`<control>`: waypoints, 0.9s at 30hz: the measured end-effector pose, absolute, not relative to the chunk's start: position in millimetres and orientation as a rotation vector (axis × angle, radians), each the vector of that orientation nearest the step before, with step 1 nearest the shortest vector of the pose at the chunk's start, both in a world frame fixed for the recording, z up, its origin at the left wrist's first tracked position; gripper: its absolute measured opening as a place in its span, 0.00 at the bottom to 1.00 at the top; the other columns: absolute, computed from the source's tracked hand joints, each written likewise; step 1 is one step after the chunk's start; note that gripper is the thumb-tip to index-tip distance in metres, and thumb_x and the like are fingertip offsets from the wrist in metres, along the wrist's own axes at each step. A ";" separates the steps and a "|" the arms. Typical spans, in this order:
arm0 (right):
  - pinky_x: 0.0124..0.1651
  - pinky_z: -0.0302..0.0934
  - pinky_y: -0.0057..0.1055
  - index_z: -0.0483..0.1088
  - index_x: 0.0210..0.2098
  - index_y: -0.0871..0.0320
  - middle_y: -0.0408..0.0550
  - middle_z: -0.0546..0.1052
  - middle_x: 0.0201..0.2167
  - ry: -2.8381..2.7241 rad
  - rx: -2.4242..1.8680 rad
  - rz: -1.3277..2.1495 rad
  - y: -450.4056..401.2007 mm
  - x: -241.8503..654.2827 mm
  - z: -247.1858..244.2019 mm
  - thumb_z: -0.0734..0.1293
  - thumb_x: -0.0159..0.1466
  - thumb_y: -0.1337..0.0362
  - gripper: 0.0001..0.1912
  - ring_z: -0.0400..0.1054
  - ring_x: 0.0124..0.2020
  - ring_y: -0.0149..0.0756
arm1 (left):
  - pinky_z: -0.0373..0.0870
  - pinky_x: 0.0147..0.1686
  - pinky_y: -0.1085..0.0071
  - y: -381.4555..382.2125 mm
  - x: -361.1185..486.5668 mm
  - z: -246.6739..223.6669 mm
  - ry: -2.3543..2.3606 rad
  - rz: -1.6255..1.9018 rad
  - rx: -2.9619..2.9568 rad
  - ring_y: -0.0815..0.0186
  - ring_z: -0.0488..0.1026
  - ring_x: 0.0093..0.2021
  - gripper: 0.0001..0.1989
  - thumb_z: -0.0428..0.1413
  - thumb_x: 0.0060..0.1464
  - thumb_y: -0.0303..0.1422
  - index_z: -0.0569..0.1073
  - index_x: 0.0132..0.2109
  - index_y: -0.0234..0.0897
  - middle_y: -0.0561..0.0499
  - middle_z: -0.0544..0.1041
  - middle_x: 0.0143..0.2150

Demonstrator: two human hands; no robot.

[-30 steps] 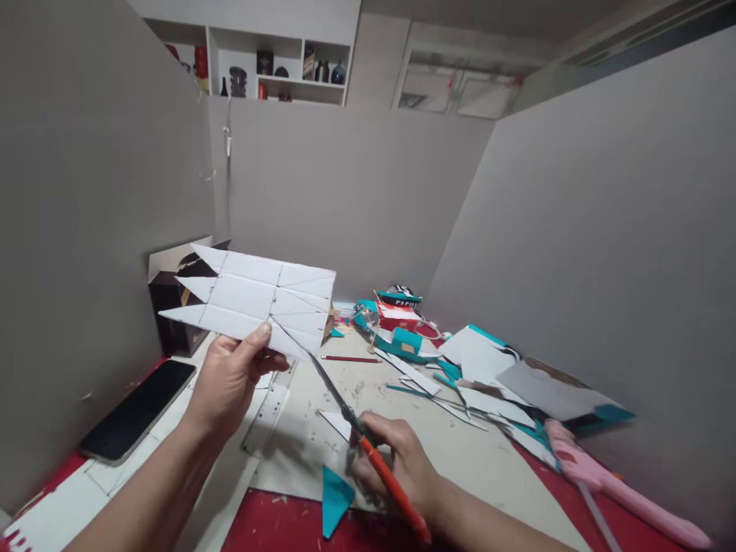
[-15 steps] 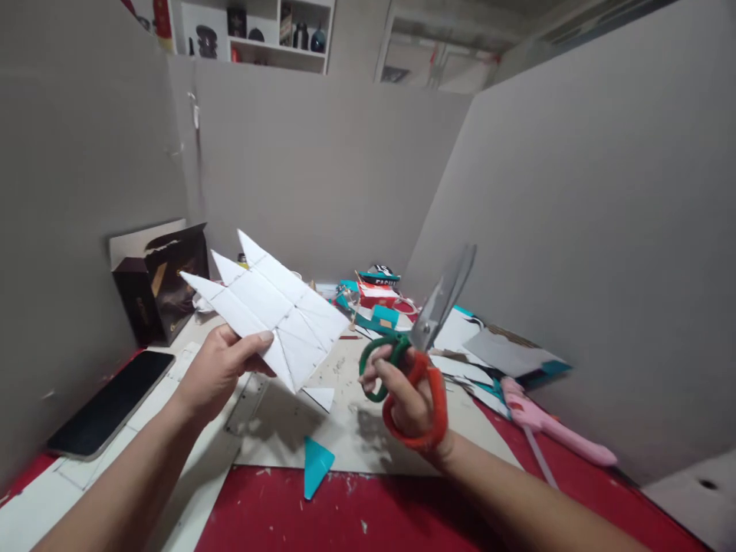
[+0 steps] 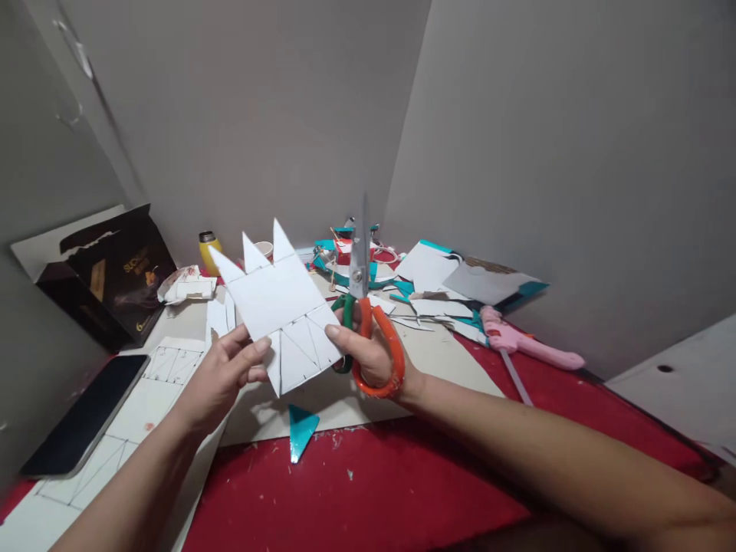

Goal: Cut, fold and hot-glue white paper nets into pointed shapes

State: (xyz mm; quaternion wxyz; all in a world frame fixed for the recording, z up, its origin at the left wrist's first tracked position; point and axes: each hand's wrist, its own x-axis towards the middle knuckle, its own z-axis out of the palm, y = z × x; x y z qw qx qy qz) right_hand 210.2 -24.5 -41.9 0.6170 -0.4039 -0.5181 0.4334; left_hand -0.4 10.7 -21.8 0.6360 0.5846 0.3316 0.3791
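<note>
Above the beige flat board [image 3: 448, 354] on the red surface [image 3: 322, 506]: a white cardboard sheet with three pointed teeth [image 3: 276, 303], tilted, held in both hands, dark drawn lines on the face toward the person. Left hand [image 3: 227, 376]: thumb on that face, other fingers curled behind, pinching the sheet's lower left edge. Right hand [image 3: 373, 353]: grips metal scissors with green and orange handles [image 3: 357, 274], its thumb also pressing the sheet's right edge; remaining fingers partly hidden from me. Scissor blades point up and look closed.

Over the board's near edge: a glossy turquoise triangle [image 3: 302, 432]. Right of the board: a pink glue gun [image 3: 517, 339]. On its far right part: white and turquoise cardboard scraps [image 3: 442, 308]. Left of it: a black rectangular smartphone [image 3: 89, 418]. Far left of it: a dark brown printed box [image 3: 115, 268].
</note>
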 end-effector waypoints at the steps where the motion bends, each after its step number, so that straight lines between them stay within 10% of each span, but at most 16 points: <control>1: 0.16 0.58 0.25 0.62 0.31 0.57 0.37 0.64 0.19 -1.181 -0.930 0.952 -23.9 210.5 -40.7 0.68 0.57 0.58 0.11 0.59 0.16 0.27 | 0.69 0.30 0.76 9.2 2.0 -22.7 0.722 0.816 1.312 0.70 0.73 0.32 0.16 0.59 0.53 0.35 0.74 0.50 0.42 0.48 0.78 0.42; 27: 0.22 0.51 0.25 0.57 0.24 0.57 0.39 0.59 0.19 -1.886 -1.047 0.885 -26.2 203.1 -52.3 0.58 0.65 0.50 0.20 0.52 0.20 0.27 | 0.73 0.28 0.77 15.2 -15.1 7.8 0.728 1.517 1.012 0.72 0.75 0.26 0.08 0.64 0.45 0.28 0.75 0.35 0.34 0.55 0.77 0.29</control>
